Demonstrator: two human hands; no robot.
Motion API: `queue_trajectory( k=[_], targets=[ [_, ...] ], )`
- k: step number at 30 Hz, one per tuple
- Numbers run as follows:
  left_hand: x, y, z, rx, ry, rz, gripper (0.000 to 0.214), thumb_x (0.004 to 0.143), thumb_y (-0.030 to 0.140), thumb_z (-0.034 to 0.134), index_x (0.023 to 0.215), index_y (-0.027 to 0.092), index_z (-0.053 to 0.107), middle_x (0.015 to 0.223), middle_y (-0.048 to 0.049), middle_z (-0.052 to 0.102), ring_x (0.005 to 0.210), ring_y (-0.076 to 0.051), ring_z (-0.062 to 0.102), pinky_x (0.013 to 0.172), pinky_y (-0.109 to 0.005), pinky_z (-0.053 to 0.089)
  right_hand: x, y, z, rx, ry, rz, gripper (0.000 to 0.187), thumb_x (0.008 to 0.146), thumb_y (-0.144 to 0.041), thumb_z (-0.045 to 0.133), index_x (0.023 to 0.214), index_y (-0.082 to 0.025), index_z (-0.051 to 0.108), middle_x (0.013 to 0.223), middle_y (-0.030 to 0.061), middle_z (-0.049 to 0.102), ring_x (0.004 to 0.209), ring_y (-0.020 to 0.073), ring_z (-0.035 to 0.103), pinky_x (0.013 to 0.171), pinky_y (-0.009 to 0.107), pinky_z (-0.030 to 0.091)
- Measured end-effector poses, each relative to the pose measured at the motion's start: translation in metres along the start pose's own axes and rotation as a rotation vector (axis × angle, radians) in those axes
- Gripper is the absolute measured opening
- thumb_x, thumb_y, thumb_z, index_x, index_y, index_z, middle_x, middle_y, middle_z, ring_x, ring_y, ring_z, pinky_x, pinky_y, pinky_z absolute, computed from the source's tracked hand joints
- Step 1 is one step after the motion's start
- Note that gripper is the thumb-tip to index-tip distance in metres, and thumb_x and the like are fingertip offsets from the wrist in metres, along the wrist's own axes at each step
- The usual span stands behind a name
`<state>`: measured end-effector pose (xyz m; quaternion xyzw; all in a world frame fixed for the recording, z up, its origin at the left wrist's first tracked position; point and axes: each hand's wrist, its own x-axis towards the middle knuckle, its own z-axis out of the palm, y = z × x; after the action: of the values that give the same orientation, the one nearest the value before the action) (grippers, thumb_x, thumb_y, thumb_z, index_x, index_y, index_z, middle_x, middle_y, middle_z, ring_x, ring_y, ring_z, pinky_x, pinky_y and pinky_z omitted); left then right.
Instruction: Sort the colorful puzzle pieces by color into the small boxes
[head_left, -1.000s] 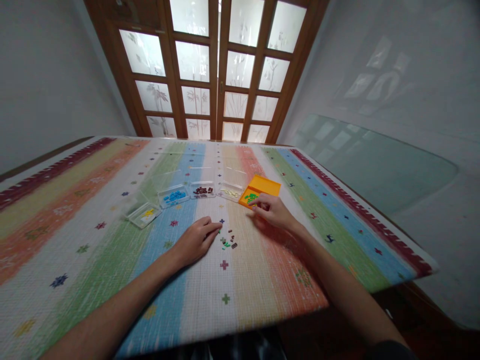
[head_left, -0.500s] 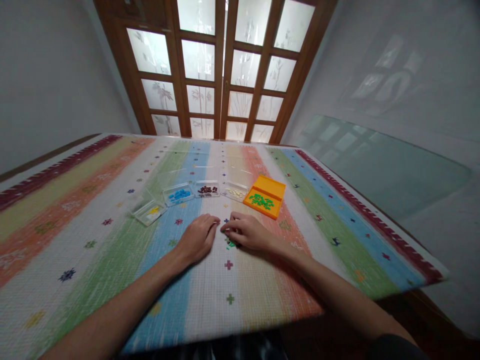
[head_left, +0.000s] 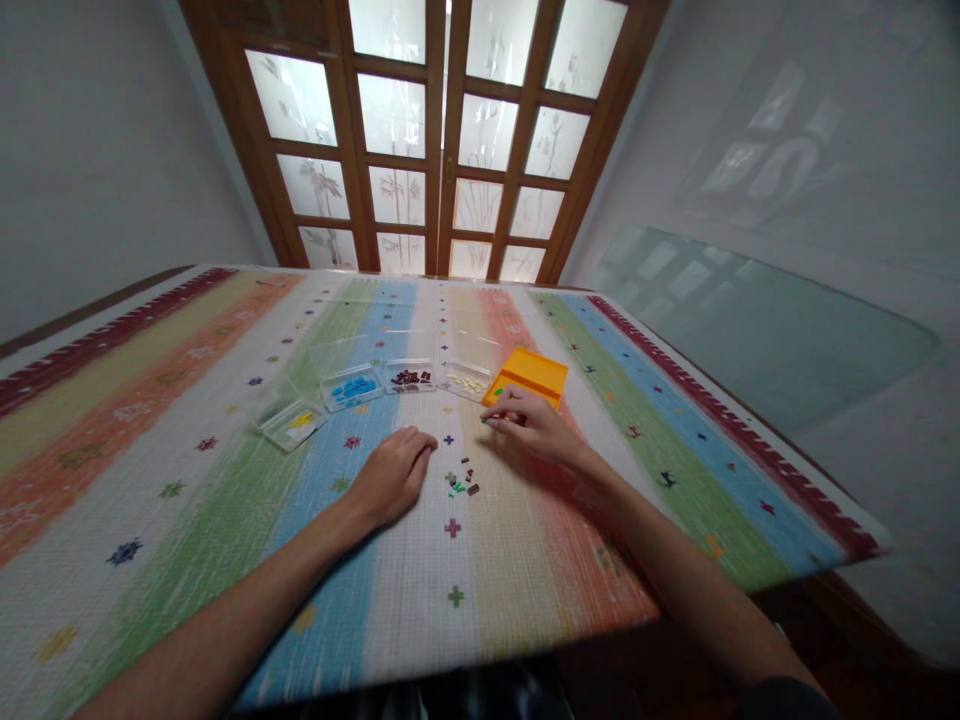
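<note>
My right hand [head_left: 529,422] is over the near edge of the orange box [head_left: 551,368], its fingers pinched on a small green brick [head_left: 484,421]. Much of the green pieces in that box is hidden behind the hand. My left hand [head_left: 396,474] rests on the cloth with fingers curled together; anything between its fingertips is too small to make out. To its right lie several loose pieces: small brown bricks [head_left: 472,489] and green bricks [head_left: 458,487].
Beyond my hands, open clear boxes stand in an arc: one with yellow pieces [head_left: 301,421], one with blue pieces [head_left: 354,387], one with brown pieces [head_left: 411,378], one with cream pieces [head_left: 468,384]. A striped tablecloth [head_left: 420,600] covers the table.
My right hand has moved away from beside the left hand, forward and right to the orange box, uncovering the loose brown and green bricks. My left hand has stayed nearly still.
</note>
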<state>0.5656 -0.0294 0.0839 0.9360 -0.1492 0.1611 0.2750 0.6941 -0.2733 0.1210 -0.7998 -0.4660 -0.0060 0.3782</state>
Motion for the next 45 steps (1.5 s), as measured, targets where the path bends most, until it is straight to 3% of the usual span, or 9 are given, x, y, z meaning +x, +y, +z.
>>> queue_trajectory(
  k=[7, 16, 19, 22, 27, 31, 36, 39, 45],
  targets=[
    [0.000, -0.001, 0.001, 0.008, -0.011, -0.009, 0.025, 0.099, 0.018, 0.041, 0.099, 0.014, 0.066, 0.092, -0.0100, 0.067, 0.087, -0.023, 0.064, 0.086, -0.040, 0.052, -0.010, 0.045, -0.035, -0.158, 0.113, 0.098, 0.015, 0.090, -0.027, 0.068, 0.095, -0.022, 0.081, 0.080, 0.0015, 0.052, 0.066, 0.0143, 0.048, 0.064, 0.028, 0.040],
    [0.001, 0.000, 0.000, -0.011, 0.017, 0.000, 0.025, 0.098, 0.017, 0.042, 0.098, 0.015, 0.067, 0.094, -0.0096, 0.062, 0.089, -0.023, 0.062, 0.086, -0.039, 0.053, -0.017, 0.062, -0.042, -0.474, 0.062, 0.189, 0.020, 0.089, -0.023, 0.065, 0.101, -0.024, 0.081, 0.089, 0.0061, 0.057, 0.076, 0.0185, 0.055, 0.065, 0.029, 0.042],
    [0.001, 0.001, 0.000, -0.007, 0.064, 0.028, 0.023, 0.096, 0.016, 0.044, 0.095, 0.015, 0.067, 0.097, -0.0102, 0.062, 0.095, -0.024, 0.059, 0.089, -0.041, 0.052, -0.017, 0.055, -0.041, -0.506, 0.128, 0.178, 0.029, 0.091, -0.021, 0.060, 0.112, -0.023, 0.079, 0.092, 0.0069, 0.058, 0.076, 0.0185, 0.055, 0.068, 0.030, 0.044],
    [0.002, 0.002, -0.003, -0.018, 0.069, 0.050, 0.021, 0.096, 0.017, 0.046, 0.095, 0.016, 0.067, 0.099, -0.0101, 0.063, 0.097, -0.024, 0.058, 0.091, -0.043, 0.051, -0.015, 0.037, -0.033, -0.392, 0.134, 0.081, 0.025, 0.091, -0.025, 0.061, 0.109, -0.022, 0.078, 0.091, 0.0058, 0.058, 0.079, 0.0187, 0.056, 0.071, 0.031, 0.046],
    [0.002, 0.005, -0.011, -0.099, -0.016, 0.147, 0.021, 0.094, 0.020, 0.050, 0.104, 0.018, 0.068, 0.108, -0.0103, 0.064, 0.104, -0.024, 0.059, 0.096, -0.044, 0.050, -0.015, -0.008, -0.005, -0.080, -0.162, -0.123, 0.019, 0.091, -0.030, 0.066, 0.101, -0.018, 0.077, 0.090, 0.0047, 0.058, 0.073, 0.0147, 0.056, 0.068, 0.029, 0.047],
    [0.000, 0.006, -0.014, -0.144, -0.094, 0.204, 0.027, 0.086, 0.017, 0.054, 0.110, 0.018, 0.068, 0.117, -0.0114, 0.063, 0.113, -0.027, 0.057, 0.101, -0.046, 0.048, -0.016, -0.032, 0.010, -0.071, -0.312, -0.144, 0.016, 0.090, -0.022, 0.066, 0.101, -0.022, 0.078, 0.092, 0.0045, 0.060, 0.078, 0.0159, 0.057, 0.072, 0.029, 0.047],
    [-0.002, 0.007, -0.014, -0.166, -0.118, 0.227, 0.025, 0.082, 0.017, 0.058, 0.104, 0.020, 0.068, 0.118, -0.0117, 0.062, 0.114, -0.028, 0.056, 0.103, -0.049, 0.047, -0.018, -0.040, 0.017, -0.093, -0.374, -0.137, 0.018, 0.090, -0.016, 0.062, 0.097, -0.023, 0.077, 0.094, 0.0033, 0.061, 0.076, 0.0142, 0.057, 0.073, 0.029, 0.046],
    [-0.003, 0.009, -0.015, -0.175, -0.123, 0.251, 0.022, 0.081, 0.018, 0.060, 0.101, 0.020, 0.068, 0.118, -0.0114, 0.061, 0.115, -0.028, 0.056, 0.104, -0.048, 0.047, -0.020, -0.042, 0.024, -0.089, -0.364, -0.129, 0.011, 0.090, -0.023, 0.065, 0.093, -0.021, 0.075, 0.091, 0.0029, 0.059, 0.075, 0.0140, 0.056, 0.070, 0.028, 0.044],
    [-0.003, 0.011, -0.015, -0.181, -0.110, 0.267, 0.021, 0.078, 0.019, 0.063, 0.098, 0.020, 0.068, 0.117, -0.0116, 0.061, 0.115, -0.029, 0.055, 0.103, -0.049, 0.047, -0.024, -0.046, 0.037, -0.123, -0.317, -0.106, 0.013, 0.088, -0.025, 0.066, 0.098, -0.019, 0.072, 0.093, 0.0030, 0.059, 0.073, 0.0132, 0.056, 0.066, 0.027, 0.042]
  ],
)
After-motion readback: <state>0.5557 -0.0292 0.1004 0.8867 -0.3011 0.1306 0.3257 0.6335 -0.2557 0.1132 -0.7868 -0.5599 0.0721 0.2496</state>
